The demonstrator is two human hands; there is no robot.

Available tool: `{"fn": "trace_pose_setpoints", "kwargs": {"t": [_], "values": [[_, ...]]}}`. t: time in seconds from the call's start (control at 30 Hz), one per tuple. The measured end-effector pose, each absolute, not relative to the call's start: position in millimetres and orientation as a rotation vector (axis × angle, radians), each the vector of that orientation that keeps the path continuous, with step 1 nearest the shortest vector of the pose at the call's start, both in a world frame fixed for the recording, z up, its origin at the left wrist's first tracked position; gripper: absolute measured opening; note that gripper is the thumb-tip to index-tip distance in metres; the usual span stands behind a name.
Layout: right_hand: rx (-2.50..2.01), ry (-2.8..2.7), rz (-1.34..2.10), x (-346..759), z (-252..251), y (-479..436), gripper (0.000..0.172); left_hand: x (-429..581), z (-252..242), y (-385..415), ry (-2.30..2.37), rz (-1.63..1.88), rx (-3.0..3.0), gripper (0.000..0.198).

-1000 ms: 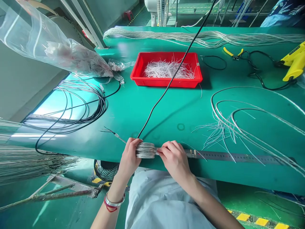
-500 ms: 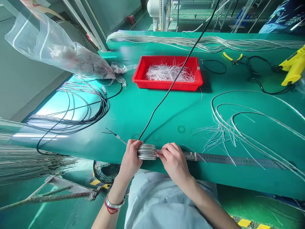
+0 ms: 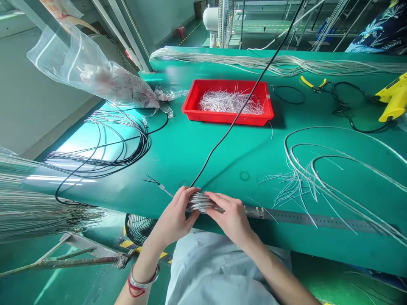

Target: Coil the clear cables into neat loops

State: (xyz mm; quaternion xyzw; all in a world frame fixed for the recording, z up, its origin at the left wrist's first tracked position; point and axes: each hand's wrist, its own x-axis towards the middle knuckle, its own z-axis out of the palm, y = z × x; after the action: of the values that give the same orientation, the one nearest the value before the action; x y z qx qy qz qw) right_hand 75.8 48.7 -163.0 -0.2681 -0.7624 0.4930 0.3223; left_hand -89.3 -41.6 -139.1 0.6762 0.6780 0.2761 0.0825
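Note:
Both my hands hold a small coil of braided silver wire (image 3: 201, 202) at the table's near edge. My left hand (image 3: 176, 216) wraps its left end, and my right hand (image 3: 230, 219) presses its right end with the fingertips. A thin black cable (image 3: 237, 135) runs up the table from just beyond my left fingers. A short wire end with frayed dark strands (image 3: 158, 183) lies just beyond my left hand. A steel ruler (image 3: 305, 218) lies along the table edge, to the right of my right hand.
A red tray (image 3: 222, 120) of cut silver wires stands mid-table on the green work surface (image 3: 203, 159). Loose silver wires, black coils, yellow-handled pliers (image 3: 313, 83), a yellow glue gun (image 3: 394, 96) and a plastic bag (image 3: 92, 59) surround it. A fan (image 3: 138, 228) stands below the near edge.
My hands have moved closer together, and the coil now looks flatter and tilted between them. My left wrist has swung down and left. The whole view has shifted slightly.

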Motion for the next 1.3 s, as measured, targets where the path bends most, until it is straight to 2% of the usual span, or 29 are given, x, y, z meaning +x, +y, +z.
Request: {"fn": "trace_pose_setpoints", "kwargs": {"t": [0.1, 0.23, 0.37, 0.43, 0.5, 0.57, 0.63, 0.87, 1.1, 1.2, 1.3], "values": [[-0.733, -1.951, 1.346, 80.3, -157.2, 50.3, 0.031, -93.0, -120.4, -44.3, 1.868, 0.737, 2.025, 0.049], [-0.761, -1.92, 1.423, 90.3, -143.8, 49.1, 0.029, -79.4, -114.3, -40.9, 1.863, 0.714, 2.102, 0.037], [-0.767, -2.041, 1.426, 118.7, -137.3, 53.3, 0.041, -57.3, -121.4, -32.5, 1.956, 0.731, 2.27, 0.028], [-0.893, -2.134, 1.209, 143.8, -142.2, 58.6, 0.041, -52.6, -124.7, -29.3, 1.986, 0.729, 2.305, 0.026], [-1.13, -2.16, 0.835, 172.7, -152.8, 63.9, 0.036, -52.9, -126.5, -27.5, 2.011, 0.739, 2.3, 0.025], [-1.309, -2.215, 0.473, 199.0, -165.5, 66.5, 0.037, -55.6, -126.9, -26.9, 2.019, 0.758, 2.275, 0.025], [-1.378, -2.265, 0.253, 216.8, -176.1, 64.7, 0.039, -57.9, -125.8, -27.0, 2.015, 0.792, 2.211, 0.025], [-1.306, -2.383, 0.01, 221.7, -175.0, 43.2, 0.022, -57.0, -112.0, -30.8, 2.053, 0.964, 1.748, 0.026], [-1.302, -2.495, -0.226, 216.9, -171.7, 40.3, 0.012, -53.6, -104.6, -34.3, 2.026, 0.976, 1.544, 0.024], [-1.421, -2.528, -0.416, 209.2, -173.4, 39.1, 0.01, -51.5, -104.8, -33.2, 2.001, 0.976, 1.502, 0.025], [-1.514, -2.551, -0.453, 206.2, -174.9, 37.7, 0.015, -49.9, -104.8, -32.6, 2.001, 0.975, 1.478, 0.025]]}}
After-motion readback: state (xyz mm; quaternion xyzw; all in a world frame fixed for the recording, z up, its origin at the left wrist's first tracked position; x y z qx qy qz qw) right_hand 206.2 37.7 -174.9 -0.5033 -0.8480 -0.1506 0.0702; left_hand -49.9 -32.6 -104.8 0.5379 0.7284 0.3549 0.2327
